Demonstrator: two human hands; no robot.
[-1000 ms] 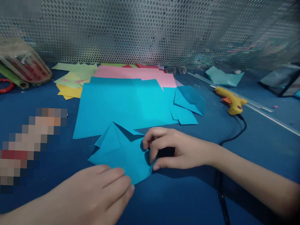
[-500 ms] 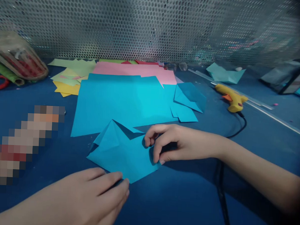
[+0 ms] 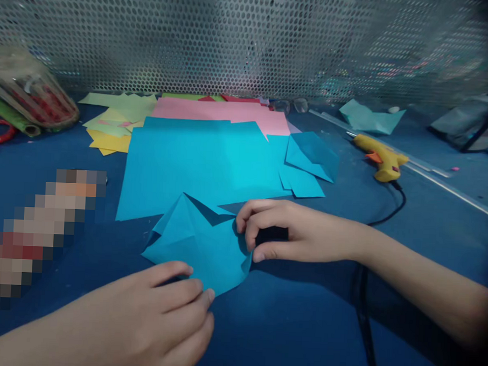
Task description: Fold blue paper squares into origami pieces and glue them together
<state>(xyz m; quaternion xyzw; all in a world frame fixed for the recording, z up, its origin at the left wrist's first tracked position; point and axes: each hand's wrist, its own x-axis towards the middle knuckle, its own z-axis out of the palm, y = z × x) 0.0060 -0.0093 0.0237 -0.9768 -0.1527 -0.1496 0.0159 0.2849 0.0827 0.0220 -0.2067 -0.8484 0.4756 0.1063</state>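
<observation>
A folded blue paper piece lies on the blue table in front of me. My right hand pinches its right edge, fingers curled together. My left hand rests on its near bottom corner, fingertips pressed on the paper. Behind the folded piece lies a large flat blue sheet.
Pink sheets, yellow and pale green sheets and smaller blue folded pieces lie further back. A yellow glue gun with a black cord sits at right. A perforated metal wall closes the back. Red scissors at left.
My left hand slid up onto the paper's near corner. My right hand shifted slightly along the right edge, which now curls up a little.
</observation>
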